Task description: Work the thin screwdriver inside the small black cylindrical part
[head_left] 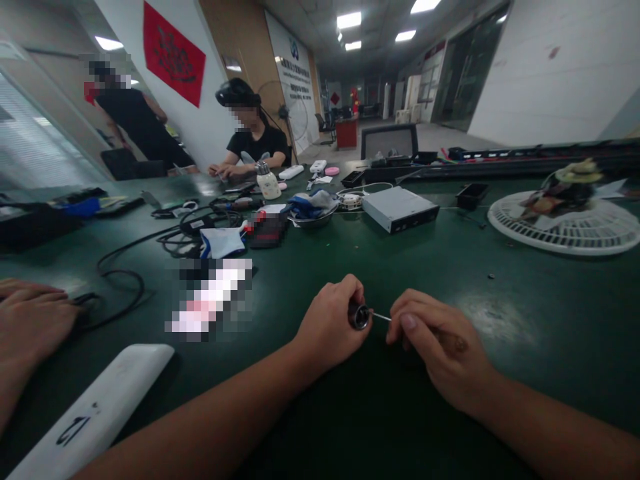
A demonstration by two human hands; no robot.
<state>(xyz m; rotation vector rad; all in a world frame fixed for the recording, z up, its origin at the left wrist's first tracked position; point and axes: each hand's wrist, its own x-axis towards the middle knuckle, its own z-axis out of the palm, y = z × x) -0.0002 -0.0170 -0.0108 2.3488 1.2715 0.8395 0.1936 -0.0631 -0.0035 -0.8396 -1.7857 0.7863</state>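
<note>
**Left hand (327, 327) grips a dark metal cylinder (359, 315); right hand (440, 350) pinches a thin pin (381, 317)**

We look down at our two bare forearms reaching onto a dark green workbench (490, 393), with both hands close together near the bench's front edge. The left hand is curled firmly around the dark metal cylinder, which is small, has a shiny round end, and sits at the fingertips. The thin pin sticks out sideways from that round end, towards the right hand. The right hand is in a narrow pinch, its thumb and fingertips closed at the far end of the pin. The two hands are just apart, with only the pin bridging them.

At the far left, a co-worker's hand (33, 320) rests on the bench near a loop of black cable (120, 290). A white plastic bar (90, 417) with a black marking lies at the lower left, and beyond it is a pixelated object (210, 300) too blurred to name. Farther along the bench are a metal bowl (313, 220) holding blue cloth, a flat grey metal box (400, 209), and a round white fan grille (565, 223). At the far end, a seated person (257, 143) wearing a head-mounted camera has both hands on the bench, and a person in black (135, 117) stands behind.
</note>
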